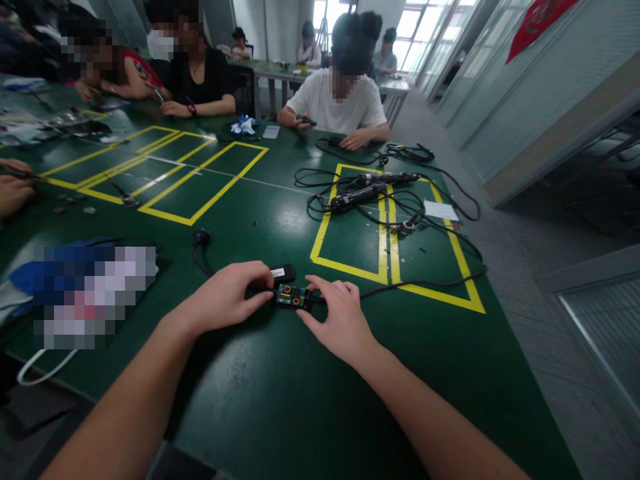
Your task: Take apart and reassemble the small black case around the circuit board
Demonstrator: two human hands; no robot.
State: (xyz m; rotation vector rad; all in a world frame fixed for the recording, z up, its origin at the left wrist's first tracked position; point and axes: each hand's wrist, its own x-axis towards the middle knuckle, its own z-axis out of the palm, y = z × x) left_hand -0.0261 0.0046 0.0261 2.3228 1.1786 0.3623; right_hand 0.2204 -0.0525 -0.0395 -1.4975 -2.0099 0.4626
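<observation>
A small circuit board (pixel 292 295) with copper-coloured ring coils lies in a black housing low over the green table. My left hand (pixel 240 293) pinches the black cable where it meets the board's left end. On the other side, my right hand (pixel 337 308) curves its thumb and forefinger around the right end of the housing, where another black cable (pixel 380 289) leads off to the right. Just behind the board rests a black cover (pixel 283 273) with a white label. A black plug (pixel 201 238) on a short cord lies beyond my left wrist.
Two black cylindrical tools (pixel 357 197) with looped cables lie within yellow tape lines (pixel 350 268) at the right. A white paper (pixel 441 210) is beside them. A pixelated bag (pixel 97 297) sits at the left. Across the table, a person in a white shirt (pixel 325 100) handles dark parts.
</observation>
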